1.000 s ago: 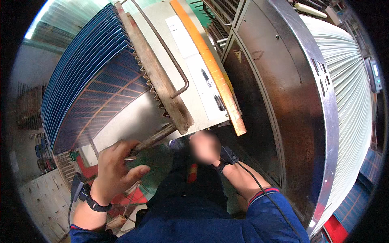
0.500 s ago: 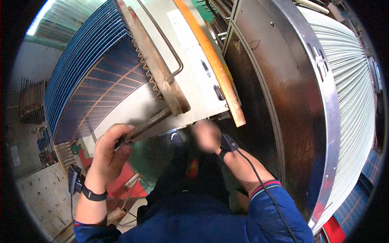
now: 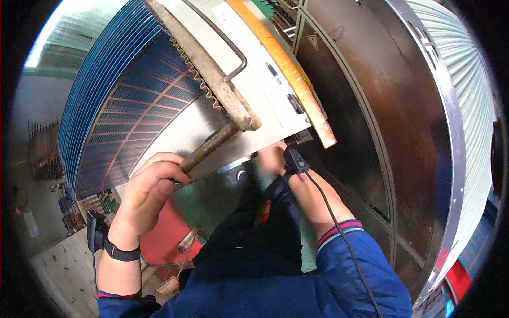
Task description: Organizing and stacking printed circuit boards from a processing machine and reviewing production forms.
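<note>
My left hand [image 3: 151, 191] is wrapped round the near end of a worn metal rod handle [image 3: 212, 146]. That rod joins a long rusty bar [image 3: 204, 61] with a wavy, toothed strip along its left side, lying over the pale tabletop [image 3: 265, 130]. My right hand [image 3: 272, 158] is at the near edge of this tabletop, partly under it. Blur hides its fingers, so whether it grips anything does not show. A stack of blue mesh racks [image 3: 138, 106] stands left of the bar.
Paper with two dark pens [image 3: 296, 104] lies beside an orange-wrapped strip [image 3: 297, 79] on the tabletop's right side. A brown metal cabinet [image 3: 392, 106] rises at the right, with pale pleated material [image 3: 450, 58] beyond it. A red panel [image 3: 167, 236] is below my left hand.
My right hand has moved slightly up to the tabletop's near edge. The left hand keeps its hold on the rod, and the whole view has shifted a little.
</note>
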Motion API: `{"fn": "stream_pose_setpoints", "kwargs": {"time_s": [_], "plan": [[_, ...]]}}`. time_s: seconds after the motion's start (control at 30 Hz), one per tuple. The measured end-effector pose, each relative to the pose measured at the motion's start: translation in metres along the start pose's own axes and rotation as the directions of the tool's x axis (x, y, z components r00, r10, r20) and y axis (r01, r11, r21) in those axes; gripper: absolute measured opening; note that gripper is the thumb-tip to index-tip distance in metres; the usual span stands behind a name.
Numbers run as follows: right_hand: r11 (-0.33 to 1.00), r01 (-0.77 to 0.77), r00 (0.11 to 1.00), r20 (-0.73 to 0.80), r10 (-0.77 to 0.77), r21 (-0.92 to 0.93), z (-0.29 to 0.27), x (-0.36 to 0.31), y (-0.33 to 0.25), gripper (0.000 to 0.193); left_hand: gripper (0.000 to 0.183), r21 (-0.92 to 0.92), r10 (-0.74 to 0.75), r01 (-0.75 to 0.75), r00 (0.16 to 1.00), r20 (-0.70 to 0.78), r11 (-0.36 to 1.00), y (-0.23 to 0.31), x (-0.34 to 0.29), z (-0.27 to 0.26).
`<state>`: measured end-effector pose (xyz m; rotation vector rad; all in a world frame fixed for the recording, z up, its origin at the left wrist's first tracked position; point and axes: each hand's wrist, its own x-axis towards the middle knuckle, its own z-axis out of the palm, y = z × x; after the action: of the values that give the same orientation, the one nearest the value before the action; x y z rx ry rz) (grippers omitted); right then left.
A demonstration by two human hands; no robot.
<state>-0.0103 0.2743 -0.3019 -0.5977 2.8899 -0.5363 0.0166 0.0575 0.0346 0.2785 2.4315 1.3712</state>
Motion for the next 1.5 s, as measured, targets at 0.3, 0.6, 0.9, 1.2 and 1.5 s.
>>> {"fn": "stream_pose_setpoints", "kwargs": {"time_s": [0.3,0.6,0.9,1.2,1.5], "plan": [[0.995,0.104,0.912,0.400,-0.094,-0.004,-0.047,-0.077,0.039,0.027,0.013,0.181,0.050,-0.060,0.997,0.056,0.982,0.016,0.013,0.014],[0.945,0.022,0.925,-0.365,0.104,0.325,-0.335,-0.268,-0.019,0.031,0.021,0.146,0.091,-0.074,0.989,-0.114,0.986,-0.021,0.000,0.021],[0.787,-0.282,-0.158,-0.836,0.526,0.548,-0.555,-0.373,0.182,0.043,0.028,0.210,0.047,-0.022,0.992,-0.115,0.978,0.002,0.011,0.028],[0.512,-0.702,-0.487,-0.858,0.162,0.496,-0.760,-0.463,0.341,0.080,0.012,0.418,0.055,0.088,0.946,-0.319,0.904,0.011,-0.009,0.035],[0.677,-0.229,-0.490,-0.684,0.541,0.699,-0.809,-0.507,0.545,0.061,0.029,0.294,0.187,0.049,0.671,-0.718,0.955,0.090,-0.068,0.065]]}}
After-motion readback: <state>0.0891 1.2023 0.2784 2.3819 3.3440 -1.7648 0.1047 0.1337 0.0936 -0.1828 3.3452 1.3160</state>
